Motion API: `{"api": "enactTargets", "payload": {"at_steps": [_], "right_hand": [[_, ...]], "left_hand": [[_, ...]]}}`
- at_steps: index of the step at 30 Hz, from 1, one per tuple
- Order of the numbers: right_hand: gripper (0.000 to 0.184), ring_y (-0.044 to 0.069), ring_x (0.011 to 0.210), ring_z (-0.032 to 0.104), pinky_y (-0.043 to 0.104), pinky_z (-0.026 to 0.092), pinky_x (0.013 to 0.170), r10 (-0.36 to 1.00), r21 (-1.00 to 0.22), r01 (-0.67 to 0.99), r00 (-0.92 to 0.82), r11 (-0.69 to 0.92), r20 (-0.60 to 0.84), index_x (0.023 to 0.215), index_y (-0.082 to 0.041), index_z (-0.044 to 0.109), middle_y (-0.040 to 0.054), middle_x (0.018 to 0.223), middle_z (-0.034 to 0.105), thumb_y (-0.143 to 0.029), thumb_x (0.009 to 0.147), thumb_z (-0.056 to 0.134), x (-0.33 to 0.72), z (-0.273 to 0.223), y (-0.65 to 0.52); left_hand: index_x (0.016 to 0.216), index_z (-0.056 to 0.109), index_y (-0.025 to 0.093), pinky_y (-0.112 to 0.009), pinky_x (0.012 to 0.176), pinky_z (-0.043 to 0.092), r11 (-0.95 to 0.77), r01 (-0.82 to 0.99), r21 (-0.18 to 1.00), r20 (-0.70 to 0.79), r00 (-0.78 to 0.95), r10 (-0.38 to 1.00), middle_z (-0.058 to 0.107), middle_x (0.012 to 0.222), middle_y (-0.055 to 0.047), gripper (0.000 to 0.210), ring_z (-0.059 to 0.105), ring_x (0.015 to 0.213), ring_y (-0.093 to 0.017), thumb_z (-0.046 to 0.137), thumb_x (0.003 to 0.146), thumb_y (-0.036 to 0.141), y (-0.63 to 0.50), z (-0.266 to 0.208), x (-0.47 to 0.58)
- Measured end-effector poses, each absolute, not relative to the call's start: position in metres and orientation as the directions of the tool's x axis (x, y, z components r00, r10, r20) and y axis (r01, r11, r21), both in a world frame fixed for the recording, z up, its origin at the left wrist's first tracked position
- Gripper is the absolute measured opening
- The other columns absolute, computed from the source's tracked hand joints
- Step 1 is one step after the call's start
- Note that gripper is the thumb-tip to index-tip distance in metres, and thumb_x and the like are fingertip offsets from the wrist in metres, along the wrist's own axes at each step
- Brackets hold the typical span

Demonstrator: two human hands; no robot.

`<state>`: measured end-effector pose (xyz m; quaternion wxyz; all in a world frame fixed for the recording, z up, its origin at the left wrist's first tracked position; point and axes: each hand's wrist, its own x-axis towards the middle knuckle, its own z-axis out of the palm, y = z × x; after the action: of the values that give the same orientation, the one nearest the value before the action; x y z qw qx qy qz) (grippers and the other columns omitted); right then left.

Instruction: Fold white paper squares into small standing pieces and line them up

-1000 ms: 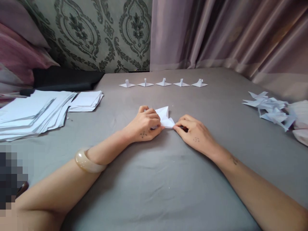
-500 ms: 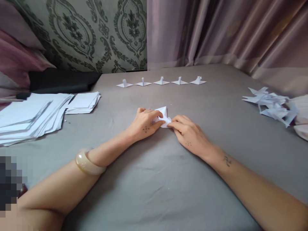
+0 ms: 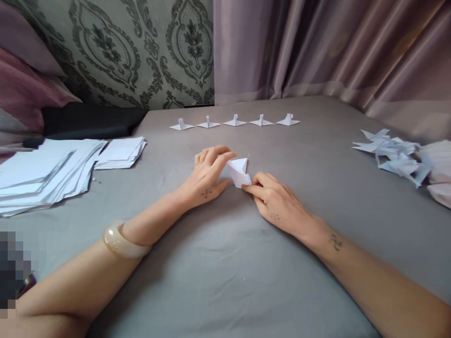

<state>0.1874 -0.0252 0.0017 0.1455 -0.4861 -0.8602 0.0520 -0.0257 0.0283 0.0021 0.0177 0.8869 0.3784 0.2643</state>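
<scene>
A small folded piece of white paper (image 3: pixel 239 174) is between my hands, over the middle of the grey cloth (image 3: pixel 211 263). My right hand (image 3: pixel 276 197) pinches its near right corner between thumb and fingers. On the paper's left side is my left hand (image 3: pixel 209 176), its thumb and fingers spread apart around the edge. The left fingertips come close to the paper, and I cannot tell whether they touch it. A pale bangle (image 3: pixel 123 241) circles my left forearm.
Several folded paper birds (image 3: pixel 235 120) stand in a row at the back. Stacks of white sheets (image 3: pixel 45 171) and smaller paper squares (image 3: pixel 120 152) lie left, before a black cloth (image 3: pixel 91 123). More folded white paper shapes (image 3: pixel 396 155) are heaped right. Curtains (image 3: pixel 303 47) hang behind.
My left hand has opened and drawn back to the left from the paper, showing more of it. My right hand keeps its pinch on the corner.
</scene>
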Motion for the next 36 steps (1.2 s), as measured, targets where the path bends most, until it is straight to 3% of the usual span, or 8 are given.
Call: {"api": "enactTargets", "payload": {"at_steps": [4,9,11,17,23,30,36], "right_hand": [[0.034,0.017,0.085,0.052,0.029,0.038,0.065,0.850,-0.236,0.818,-0.494,0.525,0.181,0.111,-0.027,0.066,0.0048,0.092,0.056,-0.016,0.093,0.040,0.189,0.002,-0.024],[0.035,0.017,0.086,0.051,0.029,0.039,0.069,0.834,-0.230,0.802,-0.526,0.551,0.166,0.110,-0.027,0.066,0.0047,0.091,0.056,-0.013,0.091,0.041,0.190,0.004,-0.022],[0.034,0.017,0.084,0.051,0.028,0.038,0.067,0.834,-0.230,0.802,-0.530,0.552,0.154,0.107,-0.027,0.067,0.0045,0.088,0.054,-0.012,0.090,0.041,0.190,0.005,-0.022],[0.033,0.016,0.079,0.050,0.027,0.039,0.066,0.827,-0.274,0.783,-0.550,0.559,0.115,0.100,-0.028,0.069,0.0037,0.084,0.053,-0.012,0.089,0.041,0.194,0.010,-0.021],[0.033,0.015,0.087,0.059,0.027,0.044,0.074,0.829,-0.501,0.703,-0.558,0.505,0.052,0.090,-0.029,0.072,-0.0002,0.103,0.065,-0.011,0.080,0.047,0.212,0.025,-0.015],[0.029,0.014,0.066,0.062,0.025,0.045,0.059,0.962,-0.631,0.753,-0.270,0.184,-0.041,0.080,-0.026,0.073,-0.0024,0.078,0.071,-0.015,0.074,0.046,0.231,0.020,0.002],[0.025,0.014,0.063,0.060,0.026,0.045,0.058,0.986,-0.685,0.721,-0.167,0.104,-0.027,0.082,-0.023,0.072,0.0003,0.074,0.070,-0.020,0.075,0.048,0.225,0.007,0.007]], "left_hand": [[0.127,0.039,0.018,-0.045,0.092,0.037,-0.699,0.692,0.178,0.539,0.526,0.658,0.046,0.122,-0.015,0.052,0.044,0.110,-0.028,0.060,0.083,0.038,0.029,0.000,-0.026],[0.096,0.053,0.017,-0.033,0.076,0.046,-0.742,0.603,0.293,0.476,0.581,0.660,0.057,0.092,-0.007,0.016,0.054,0.084,-0.018,0.048,0.092,0.031,0.030,-0.003,-0.025],[0.092,0.057,0.017,-0.032,0.078,0.046,-0.783,0.544,0.300,0.435,0.652,0.620,0.060,0.093,-0.008,0.019,0.056,0.086,-0.017,0.041,0.095,0.026,0.028,-0.004,-0.022],[0.105,0.063,0.016,-0.032,0.084,0.049,-0.848,0.415,0.329,0.351,0.780,0.518,0.065,0.103,-0.010,0.029,0.058,0.096,-0.018,0.035,0.097,0.021,0.025,-0.003,-0.020],[0.112,0.063,0.018,-0.031,0.085,0.048,-0.857,0.418,0.301,0.250,0.833,0.493,0.063,0.108,-0.010,0.034,0.056,0.099,-0.019,0.032,0.097,0.018,0.025,0.001,-0.024],[0.126,0.056,0.024,-0.030,0.078,0.043,-0.894,0.421,0.151,0.155,0.883,0.442,0.057,0.099,-0.009,0.043,0.049,0.089,-0.019,0.029,0.094,0.012,0.027,0.005,-0.021],[0.134,0.046,0.036,-0.030,0.079,0.040,-0.896,0.440,0.065,0.092,0.891,0.444,0.049,0.098,-0.006,0.053,0.044,0.081,-0.017,0.033,0.090,0.008,0.028,0.007,-0.015]]}}
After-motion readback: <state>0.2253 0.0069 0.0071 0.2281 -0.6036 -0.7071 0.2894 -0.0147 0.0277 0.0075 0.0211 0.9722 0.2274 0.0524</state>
